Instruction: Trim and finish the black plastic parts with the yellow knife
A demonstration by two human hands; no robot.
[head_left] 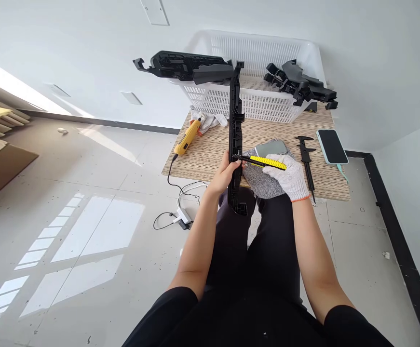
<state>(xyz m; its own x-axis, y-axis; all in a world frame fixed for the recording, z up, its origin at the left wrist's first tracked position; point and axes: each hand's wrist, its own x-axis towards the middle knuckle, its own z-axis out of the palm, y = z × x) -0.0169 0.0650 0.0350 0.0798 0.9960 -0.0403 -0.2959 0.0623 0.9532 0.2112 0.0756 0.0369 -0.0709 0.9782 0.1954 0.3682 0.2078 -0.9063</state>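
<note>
My bare left hand (223, 176) is closed round a long black plastic part (236, 130), which stands lengthwise in front of me over my lap. In my gloved right hand (290, 174) is a yellow and black utility knife (268, 162). The knife's tip points left and meets the part close to my left thumb; whether it touches the plastic I cannot tell. Under the knife lies a grey cloth (264, 185) at the table's front edge, with a grey-green flat pad (272, 148) on it.
Behind stands a white plastic basket (267, 103) with more black parts (300, 84) across its rim. A yellow corded tool (188, 138) and a white glove (215, 121) lie left. To the right are a black caliper (306, 161) and a phone (332, 146). A power strip (183, 216) rests below.
</note>
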